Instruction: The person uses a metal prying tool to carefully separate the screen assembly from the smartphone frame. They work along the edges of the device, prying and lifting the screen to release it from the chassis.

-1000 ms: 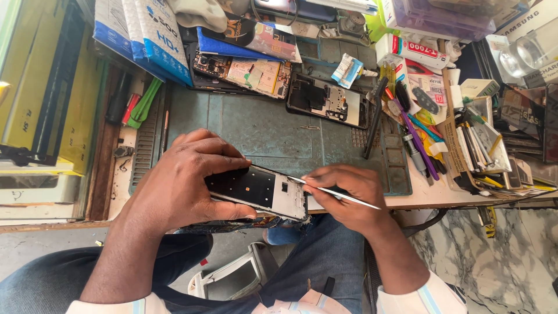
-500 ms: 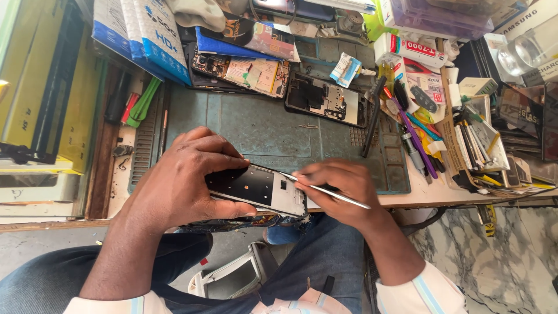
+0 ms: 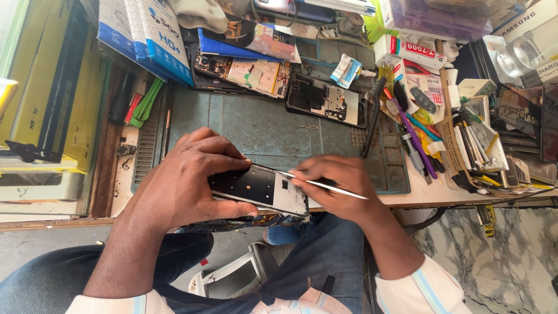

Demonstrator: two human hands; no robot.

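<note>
My left hand [image 3: 189,177] grips an opened phone frame [image 3: 261,191], silver and black inside, held over my lap just off the bench's front edge. Under the frame a dark cracked panel [image 3: 244,221] shows, partly parted from it. My right hand [image 3: 340,186] pinches a thin metal tool [image 3: 325,185] like a pen. Its tip rests on the frame's upper right edge. My fingers hide the frame's left end.
A grey-green work mat [image 3: 261,125] covers the bench beyond my hands. Two opened phone bodies [image 3: 325,100] [image 3: 241,71] lie at its far side. Blue boxes [image 3: 145,35] stand at the back left. Pens, tools and small boxes [image 3: 442,128] crowd the right.
The phone frame and both hands have shifted slightly. The tool's tip has slid a little along the frame's upper edge.
</note>
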